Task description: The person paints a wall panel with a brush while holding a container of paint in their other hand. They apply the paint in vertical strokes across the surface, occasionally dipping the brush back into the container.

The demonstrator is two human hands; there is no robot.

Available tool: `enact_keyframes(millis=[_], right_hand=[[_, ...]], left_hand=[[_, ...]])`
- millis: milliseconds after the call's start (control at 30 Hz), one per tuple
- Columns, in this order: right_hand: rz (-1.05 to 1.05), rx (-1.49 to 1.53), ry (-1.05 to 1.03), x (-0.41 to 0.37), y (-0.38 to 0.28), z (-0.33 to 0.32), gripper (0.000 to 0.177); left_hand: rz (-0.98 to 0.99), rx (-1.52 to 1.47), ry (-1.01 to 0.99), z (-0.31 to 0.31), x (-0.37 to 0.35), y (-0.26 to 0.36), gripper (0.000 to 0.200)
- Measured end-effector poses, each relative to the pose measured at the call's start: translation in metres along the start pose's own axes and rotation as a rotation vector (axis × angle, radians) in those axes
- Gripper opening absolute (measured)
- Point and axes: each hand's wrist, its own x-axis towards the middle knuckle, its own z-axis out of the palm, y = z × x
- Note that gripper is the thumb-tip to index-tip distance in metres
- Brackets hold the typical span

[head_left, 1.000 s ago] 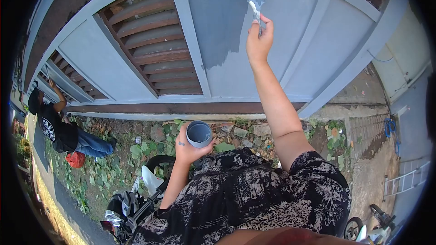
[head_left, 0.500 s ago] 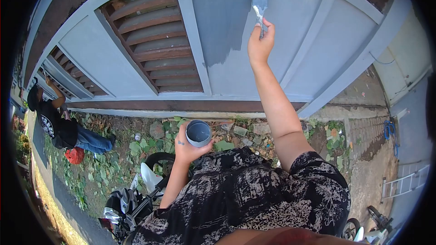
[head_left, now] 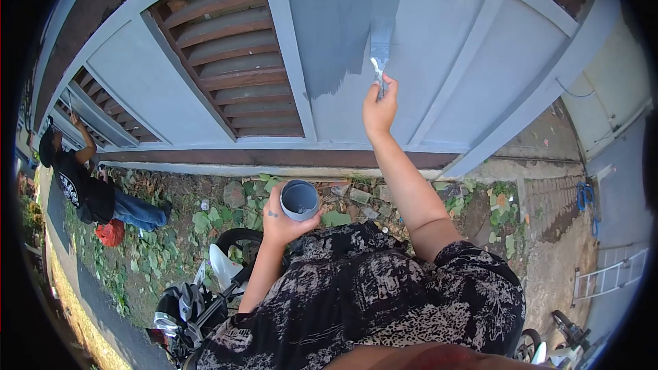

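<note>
My right hand (head_left: 380, 108) is closed round the handle of a paintbrush (head_left: 381, 44), whose wide bristles lie against the wall panel (head_left: 425, 41). Darker grey paint (head_left: 336, 20) covers the panel's upper left part and ends in a ragged lower edge; the rest of the panel is lighter grey. Lower down, in front of my body, my left hand (head_left: 281, 223) grips a round cup (head_left: 299, 199) from its left side and underneath. Grey paint shows inside the cup, and a grey smear marks my left hand.
At the far left another person (head_left: 82, 185) stands at the wall with an arm raised, beside a red bag (head_left: 110, 233). A motorcycle (head_left: 199, 308) is below left. Brown louvres (head_left: 240, 55) adjoin the panel. A ladder (head_left: 610, 274) and blue hose (head_left: 585, 197) are at right.
My right hand and the brush have moved down the panel and slightly left, and the dark paint reaches lower on the right. My left hand still holds the cup.
</note>
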Motion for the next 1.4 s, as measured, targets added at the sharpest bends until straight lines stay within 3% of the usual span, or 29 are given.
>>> enact_keyframes(millis=[267,567,967,1133,1400], right_hand=[[0.054,-0.1,-0.046,-0.036,0.03,-0.016,0.028],[-0.101,0.158,-0.026,-0.009,-0.028,-0.015,0.027],[0.011,-0.021,-0.035,-0.024,-0.004,-0.013,0.028],[-0.22,0.101,0.075,-0.021,-0.019,-0.011,0.029],[-0.033,0.044,0.015,0.003,-0.024,-0.013,0.028]], left_hand=[[-0.008,-0.034,-0.011,0.002,-0.001,-0.001,0.079],[0.01,-0.056,-0.009,0.002,-0.001,0.006,0.076],[0.006,-0.015,0.012,-0.002,-0.004,0.006,0.078],[0.006,-0.033,0.019,-0.003,-0.002,0.005,0.078],[0.046,-0.016,0.008,0.0,-0.001,0.009,0.08]])
